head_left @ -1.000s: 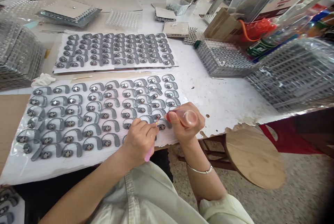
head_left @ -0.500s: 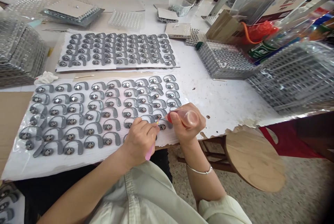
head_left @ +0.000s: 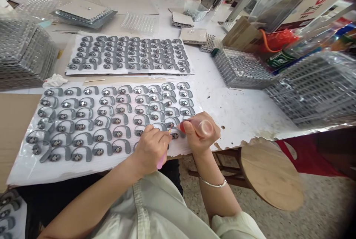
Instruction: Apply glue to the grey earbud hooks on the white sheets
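The left hand [head_left: 150, 146] is closed around a pink tool [head_left: 160, 161], its tip at one of the grey hooks [head_left: 127, 145] near the right end of the front sheet [head_left: 20, 174], though whether tip and hook touch I cannot tell. Just beside it, the right hand [head_left: 200, 140] is wrapped around a red bottle [head_left: 204, 127], its nozzle end towards that same hook. The hooks lie in rows on the front sheet on the bench [head_left: 236, 109], with a swab [head_left: 94, 80] and another hook-covered sheet [head_left: 97, 72] behind.
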Motion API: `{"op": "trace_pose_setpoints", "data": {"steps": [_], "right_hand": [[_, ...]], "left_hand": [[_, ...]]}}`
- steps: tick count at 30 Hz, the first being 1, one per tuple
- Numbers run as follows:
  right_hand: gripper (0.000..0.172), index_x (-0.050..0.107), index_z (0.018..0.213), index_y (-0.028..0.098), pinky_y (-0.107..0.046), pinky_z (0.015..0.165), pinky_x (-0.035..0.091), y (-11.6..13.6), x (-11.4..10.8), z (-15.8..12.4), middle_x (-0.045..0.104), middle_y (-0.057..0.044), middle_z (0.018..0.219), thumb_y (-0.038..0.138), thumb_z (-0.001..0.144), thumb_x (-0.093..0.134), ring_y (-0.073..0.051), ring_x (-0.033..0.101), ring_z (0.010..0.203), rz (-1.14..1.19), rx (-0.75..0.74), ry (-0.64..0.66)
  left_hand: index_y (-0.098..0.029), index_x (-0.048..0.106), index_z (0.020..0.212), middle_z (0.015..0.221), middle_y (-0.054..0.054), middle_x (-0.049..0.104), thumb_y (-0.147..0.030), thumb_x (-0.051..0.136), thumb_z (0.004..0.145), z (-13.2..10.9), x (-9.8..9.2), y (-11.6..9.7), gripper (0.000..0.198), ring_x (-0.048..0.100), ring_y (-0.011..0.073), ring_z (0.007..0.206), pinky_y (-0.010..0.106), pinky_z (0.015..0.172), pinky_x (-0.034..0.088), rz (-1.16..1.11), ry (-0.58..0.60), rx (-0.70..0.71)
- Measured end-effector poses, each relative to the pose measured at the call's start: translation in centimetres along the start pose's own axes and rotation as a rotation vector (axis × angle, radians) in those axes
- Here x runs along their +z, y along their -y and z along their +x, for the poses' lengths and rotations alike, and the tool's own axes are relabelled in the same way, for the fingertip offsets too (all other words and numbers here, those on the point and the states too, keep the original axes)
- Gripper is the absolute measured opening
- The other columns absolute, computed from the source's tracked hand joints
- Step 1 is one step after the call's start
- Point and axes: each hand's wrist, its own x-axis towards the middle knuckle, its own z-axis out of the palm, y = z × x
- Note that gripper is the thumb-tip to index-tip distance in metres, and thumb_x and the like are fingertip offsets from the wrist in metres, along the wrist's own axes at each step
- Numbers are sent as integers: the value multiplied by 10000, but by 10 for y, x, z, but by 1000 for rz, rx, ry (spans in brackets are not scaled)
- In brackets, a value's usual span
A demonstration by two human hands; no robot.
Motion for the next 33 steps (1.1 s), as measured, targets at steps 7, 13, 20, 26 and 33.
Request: {"op": "trace_pose_setpoints", "data": {"steps": [7, 13, 20, 26, 33], "right_hand": [[165, 545, 698, 195, -304, 481, 448, 1, 1, 0, 578, 18, 608, 130, 759, 683, -143, 525, 527, 14, 2, -1], [151, 553, 701, 195, -299, 480, 451, 1, 1, -1, 577, 17, 618, 139, 761, 679, -145, 529, 533, 18, 0, 11], [141, 562, 711, 195, -298, 475, 449, 3, 5, 2, 574, 15, 609, 144, 764, 682, -148, 532, 536, 28, -18, 4], [130, 569, 716, 194, -293, 462, 439, 3, 6, 2, 581, 15, 620, 148, 764, 681, -144, 532, 525, 40, -18, -4], [140, 568, 741, 191, -283, 467, 430, 2, 8, 3, 565, 19, 616, 105, 754, 677, -138, 522, 542, 69, -28, -2]], "left_hand": [[-134, 588, 829, 717, 50, 685, -29, 496, 845, 2, 1, 0, 140, 619, 161, 640, 330, 609, 403, -31, -8, -10], [-143, 586, 894, 826, 61, 720, -25, 530, 810, -2, 0, 3, 155, 637, 159, 668, 329, 638, 421, -123, -77, -45], [-169, 589, 952, 903, 66, 738, -46, 638, 783, -8, -17, 1, 214, 683, 172, 744, 334, 722, 477, -138, -318, -124], [-185, 603, 911, 880, 61, 746, -54, 633, 784, -24, -36, -6, 185, 686, 171, 688, 331, 694, 500, -58, -349, -132], [-180, 599, 899, 868, 73, 744, -50, 635, 781, -43, -46, -4, 180, 667, 164, 656, 354, 697, 513, -13, -351, -157]]}}
